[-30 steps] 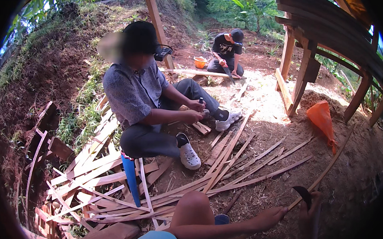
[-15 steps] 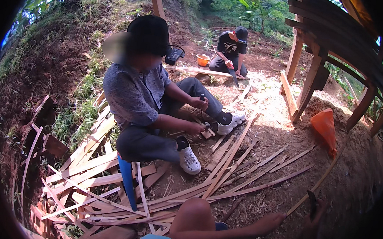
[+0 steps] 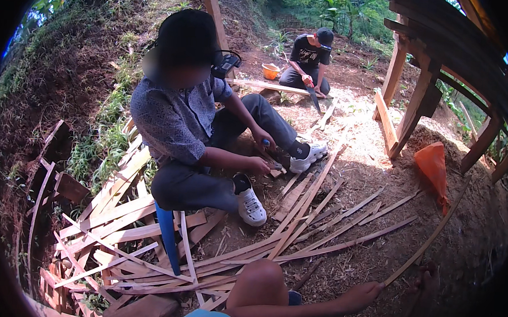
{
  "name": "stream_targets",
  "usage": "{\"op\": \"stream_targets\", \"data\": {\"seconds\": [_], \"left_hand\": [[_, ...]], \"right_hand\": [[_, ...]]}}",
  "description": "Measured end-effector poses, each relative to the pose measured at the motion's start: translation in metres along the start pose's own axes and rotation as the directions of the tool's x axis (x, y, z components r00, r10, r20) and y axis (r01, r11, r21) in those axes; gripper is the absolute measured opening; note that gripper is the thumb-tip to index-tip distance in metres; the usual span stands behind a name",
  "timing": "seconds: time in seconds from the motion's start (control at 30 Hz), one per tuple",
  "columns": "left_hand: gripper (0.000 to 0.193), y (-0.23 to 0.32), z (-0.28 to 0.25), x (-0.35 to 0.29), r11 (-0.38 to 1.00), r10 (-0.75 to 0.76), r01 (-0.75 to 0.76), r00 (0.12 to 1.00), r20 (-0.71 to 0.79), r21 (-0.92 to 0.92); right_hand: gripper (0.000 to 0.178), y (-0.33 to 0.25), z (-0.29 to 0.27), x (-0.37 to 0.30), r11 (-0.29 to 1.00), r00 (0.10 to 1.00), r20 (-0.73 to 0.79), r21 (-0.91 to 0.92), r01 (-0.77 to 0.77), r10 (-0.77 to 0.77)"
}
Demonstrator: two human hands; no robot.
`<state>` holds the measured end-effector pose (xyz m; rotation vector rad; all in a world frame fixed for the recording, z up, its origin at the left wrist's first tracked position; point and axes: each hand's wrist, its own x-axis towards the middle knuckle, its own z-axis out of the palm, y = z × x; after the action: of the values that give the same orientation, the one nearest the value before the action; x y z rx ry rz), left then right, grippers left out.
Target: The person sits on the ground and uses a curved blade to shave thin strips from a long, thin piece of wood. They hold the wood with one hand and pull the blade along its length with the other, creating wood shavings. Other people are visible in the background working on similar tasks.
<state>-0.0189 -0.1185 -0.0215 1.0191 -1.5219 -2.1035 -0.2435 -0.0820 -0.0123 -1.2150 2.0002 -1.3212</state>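
Work on a wooded slope. The slope [image 3: 56,96], of soil and grass, fills the upper left; bare ground [image 3: 346,255], littered with shavings, occupies the centre and lower right. A seated co-worker [image 3: 173,117] in a patterned shirt, legs bent, takes up the left centre, both hands lowered toward small wood at the feet. The pile [image 3: 115,229] of pale slats spreads over the lower left, several long pieces fanning toward the centre. A timber frame [image 3: 391,79] leans in at the upper right.

The left forearm [image 3: 303,311] enters at the lower centre, crosses just below the bent knee [image 3: 260,282] and extends almost level, rising slightly to the right. Its left hand [image 3: 366,295] has the grip closed about the near end of the strip [image 3: 427,242]. This long, thin piece lies in the lower right, slanting upward from the hand to its far tip below the orange bag [image 3: 431,168]. A second co-worker [image 3: 309,55] sits at the upper centre with a saw [image 3: 313,98] at a board.

The right hand [image 3: 429,277], at the lower right, is raised just right of the strip, dim and blurred; one cannot tell how far open its grip is, or whether it holds anything. Smallest is the orange bucket [image 3: 270,71], upper centre.
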Motion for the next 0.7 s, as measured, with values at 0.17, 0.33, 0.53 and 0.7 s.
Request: {"op": "stream_targets", "data": {"seconds": [0.17,0.33,0.53,0.7], "left_hand": [[0.048,-0.019,0.008,0.014,0.997,0.072,-0.072,0.997,0.011,0.027],[0.048,-0.016,0.01,0.014,0.998,0.055,-0.054,0.998,-0.013,0.042],[0.046,-0.005,0.024,0.007,0.991,0.074,-0.075,0.997,-0.015,-0.113],[0.044,-0.007,0.031,-0.002,0.994,0.083,-0.087,0.995,-0.053,-0.065]], "right_hand": [[0.049,-0.039,0.013,-0.028,0.941,0.941,0.301,-0.246,0.234,-0.155],[0.048,-0.054,0.016,-0.032,0.855,0.906,0.353,-0.368,0.365,-0.234],[0.047,-0.063,-0.009,-0.027,0.947,0.94,0.179,-0.19,-0.259,0.292],[0.044,-0.048,-0.007,-0.052,0.889,0.91,0.316,-0.282,0.36,-0.268]]}}
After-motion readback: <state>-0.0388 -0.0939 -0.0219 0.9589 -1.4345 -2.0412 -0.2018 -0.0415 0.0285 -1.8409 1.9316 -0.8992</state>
